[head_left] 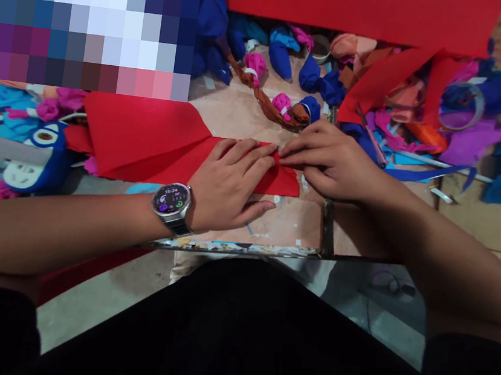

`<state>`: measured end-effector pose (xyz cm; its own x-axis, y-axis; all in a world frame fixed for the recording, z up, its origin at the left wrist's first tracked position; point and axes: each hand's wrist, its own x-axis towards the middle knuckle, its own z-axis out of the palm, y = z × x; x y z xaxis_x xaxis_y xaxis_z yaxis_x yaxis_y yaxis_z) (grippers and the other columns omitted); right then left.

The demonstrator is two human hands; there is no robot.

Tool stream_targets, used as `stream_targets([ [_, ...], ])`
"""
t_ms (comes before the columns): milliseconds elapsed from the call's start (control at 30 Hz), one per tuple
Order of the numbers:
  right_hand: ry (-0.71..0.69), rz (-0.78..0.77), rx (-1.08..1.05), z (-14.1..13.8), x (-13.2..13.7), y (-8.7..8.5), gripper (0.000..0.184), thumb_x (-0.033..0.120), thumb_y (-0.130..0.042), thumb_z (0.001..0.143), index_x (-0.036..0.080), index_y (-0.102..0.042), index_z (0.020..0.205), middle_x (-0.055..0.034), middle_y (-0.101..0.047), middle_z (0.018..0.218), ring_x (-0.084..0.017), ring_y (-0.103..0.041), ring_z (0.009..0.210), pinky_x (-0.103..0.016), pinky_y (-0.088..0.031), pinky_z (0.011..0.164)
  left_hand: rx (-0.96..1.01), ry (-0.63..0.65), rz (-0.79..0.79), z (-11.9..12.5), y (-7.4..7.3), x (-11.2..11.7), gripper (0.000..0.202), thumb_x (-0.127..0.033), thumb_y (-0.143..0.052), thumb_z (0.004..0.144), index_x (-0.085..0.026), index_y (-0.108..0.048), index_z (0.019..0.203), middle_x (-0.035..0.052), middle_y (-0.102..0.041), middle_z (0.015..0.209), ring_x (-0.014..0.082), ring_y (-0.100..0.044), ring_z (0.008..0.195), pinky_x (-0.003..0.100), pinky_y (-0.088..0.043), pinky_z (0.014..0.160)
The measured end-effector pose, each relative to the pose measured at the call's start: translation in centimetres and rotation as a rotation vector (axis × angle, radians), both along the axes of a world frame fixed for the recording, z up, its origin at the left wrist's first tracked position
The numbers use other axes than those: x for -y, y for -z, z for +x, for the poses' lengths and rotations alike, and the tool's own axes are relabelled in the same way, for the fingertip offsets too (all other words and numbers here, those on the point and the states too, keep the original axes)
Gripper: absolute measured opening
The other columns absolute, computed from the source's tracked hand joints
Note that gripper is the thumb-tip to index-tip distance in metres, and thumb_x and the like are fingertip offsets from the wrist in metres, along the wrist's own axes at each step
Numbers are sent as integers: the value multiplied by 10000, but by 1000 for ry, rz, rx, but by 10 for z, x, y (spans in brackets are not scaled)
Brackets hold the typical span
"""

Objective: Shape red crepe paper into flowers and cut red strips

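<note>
A long folded red sheet [167, 159] lies along the table's near side, its wider part fanning out to the left. I cannot tell whether it is paper or cloth. My left hand [227, 185] rests flat on it, palm down with fingers spread, a watch [171, 202] on the wrist. Just to the right, my right hand [336, 161] has its fingers stretched leftward, the fingertips touching the sheet near its upper right edge. The right thumb is apart from the index finger. Under both hands, part of the sheet is hidden.
Behind lie a brown twisted strip [270, 105], blue bundles [310, 73] and pink bundles [255, 65]. A tape roll [463, 107] and purple pieces [489, 135] sit at right. A larger red sheet [355, 5] spans the back. At left is a blue-and-white piece [37, 155]. The upper left is pixelated.
</note>
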<state>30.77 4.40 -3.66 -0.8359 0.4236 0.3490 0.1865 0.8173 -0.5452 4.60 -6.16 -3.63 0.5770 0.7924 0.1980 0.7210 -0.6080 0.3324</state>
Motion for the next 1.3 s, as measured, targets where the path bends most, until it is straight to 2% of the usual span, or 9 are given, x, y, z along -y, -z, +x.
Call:
stream_targets([
  [233, 6, 7, 8, 0, 1, -2, 412, 189, -570, 955, 341, -820, 1245, -11, -812, 1230, -295, -658, 1166, -541, -553, 1029, -31, 31, 34, -1, -5, 3, 552, -609, -532, 1033, -234, -658, 1418, 156, -544, 1602, 435, -470, 1458, 648, -344, 1188],
  [500, -9, -2, -5, -1, 1, -2, 419, 183, -596, 936, 335, -814, 1260, -9, -833, 1199, -301, -677, 1142, -538, -581, 984, -44, -11, 40, -1, -4, 4, 545, -611, -580, 1004, -267, -652, 1420, 168, -518, 1602, 454, -446, 1441, 668, -373, 1140],
  [733, 6, -2, 6, -2, 1, -3, 415, 160, -578, 932, 320, -828, 1222, -17, -833, 1204, -290, -672, 1123, -529, -578, 981, -40, -16, 42, -1, -4, 3, 560, -628, -577, 1003, -244, -666, 1402, 178, -516, 1605, 458, -447, 1452, 669, -394, 1128],
  [933, 1, -6, -8, -2, 1, -3, 388, 187, -591, 949, 330, -825, 1223, -23, -832, 1193, -289, -674, 1120, -533, -565, 991, -89, 35, 51, -1, -3, 2, 538, -619, -526, 1036, -243, -636, 1404, 122, -492, 1670, 433, -437, 1505, 660, -392, 1170],
  [1167, -2, 3, -14, -2, 2, -2, 406, 167, -588, 939, 308, -822, 1240, -33, -827, 1195, -295, -665, 1131, -528, -573, 979, -45, 23, 27, -2, -1, 2, 529, -598, -537, 1038, -226, -646, 1399, 145, -513, 1654, 444, -453, 1491, 645, -381, 1172],
  [1300, -19, 27, -26, -1, 1, -2, 406, 133, -577, 913, 284, -839, 1184, -39, -823, 1118, -290, -657, 1125, -510, -571, 972, -52, 18, 13, -1, -2, 2, 540, -608, -532, 1035, -228, -653, 1400, 146, -511, 1655, 449, -455, 1479, 644, -379, 1162],
])
